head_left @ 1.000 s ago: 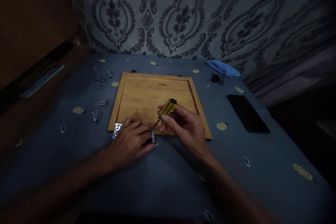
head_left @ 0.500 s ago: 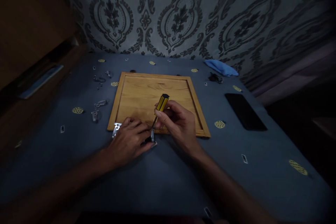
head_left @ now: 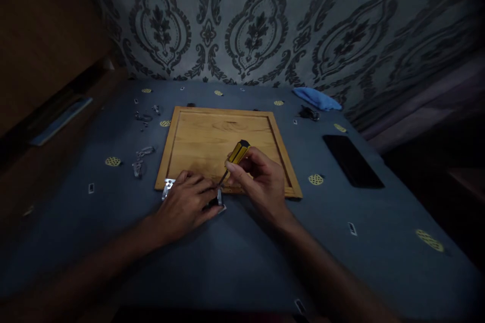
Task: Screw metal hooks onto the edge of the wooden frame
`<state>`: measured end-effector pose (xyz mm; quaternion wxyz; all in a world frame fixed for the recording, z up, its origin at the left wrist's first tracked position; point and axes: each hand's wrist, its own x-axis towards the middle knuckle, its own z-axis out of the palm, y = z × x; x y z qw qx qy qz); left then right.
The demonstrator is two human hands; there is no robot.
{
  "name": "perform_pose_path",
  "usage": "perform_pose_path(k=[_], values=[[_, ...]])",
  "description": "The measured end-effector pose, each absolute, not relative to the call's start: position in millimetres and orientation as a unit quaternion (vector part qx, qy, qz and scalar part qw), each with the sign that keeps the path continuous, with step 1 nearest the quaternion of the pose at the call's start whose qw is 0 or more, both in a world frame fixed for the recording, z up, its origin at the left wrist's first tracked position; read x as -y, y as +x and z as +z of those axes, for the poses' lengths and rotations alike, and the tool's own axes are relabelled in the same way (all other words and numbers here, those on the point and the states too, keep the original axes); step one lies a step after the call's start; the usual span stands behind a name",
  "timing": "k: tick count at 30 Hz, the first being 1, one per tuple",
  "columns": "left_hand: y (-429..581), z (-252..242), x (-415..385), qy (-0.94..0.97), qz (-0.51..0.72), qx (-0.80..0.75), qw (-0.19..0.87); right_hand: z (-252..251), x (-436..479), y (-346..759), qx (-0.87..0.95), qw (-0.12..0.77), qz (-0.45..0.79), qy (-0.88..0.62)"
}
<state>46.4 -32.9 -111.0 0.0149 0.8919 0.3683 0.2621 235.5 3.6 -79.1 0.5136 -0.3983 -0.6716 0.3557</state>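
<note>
A framed wooden panel point(head_left: 223, 136) lies flat on the blue patterned cloth. My right hand point(head_left: 261, 179) grips a yellow and black screwdriver point(head_left: 239, 152), tilted, with its shaft pointing down to the panel's near edge. Beside its tip, my left hand point(head_left: 189, 199) is closed over a metal bracket point(head_left: 220, 196) with a dark part at that edge; the fingers cover most of it. A second shiny metal piece point(head_left: 167, 187) shows at the near left corner, just left of my left hand.
Small metal fittings point(head_left: 144, 152) and more loose hardware point(head_left: 144, 116) lie left of the panel. To the right are a black phone-like slab point(head_left: 352, 161), a blue cloth point(head_left: 317, 98) and a small dark object point(head_left: 308, 113). A patterned wall point(head_left: 208, 5) rises behind.
The screwdriver leans further to the right, its handle shifted right and slightly down with my right hand. My left hand stays nearly in place.
</note>
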Motion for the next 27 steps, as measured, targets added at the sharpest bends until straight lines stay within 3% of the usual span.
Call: perform_pose_path(k=[16,27], values=[[45.8,-111.0,32.9,0.892,0.258,-0.37,0.025,-79.4,3.6,239.0,0.646,0.557,0.321,-0.411],[45.7,-110.8,32.9,0.894,0.249,-0.372,0.033,-84.1,2.8,240.6,0.663,0.535,0.331,-0.406]])
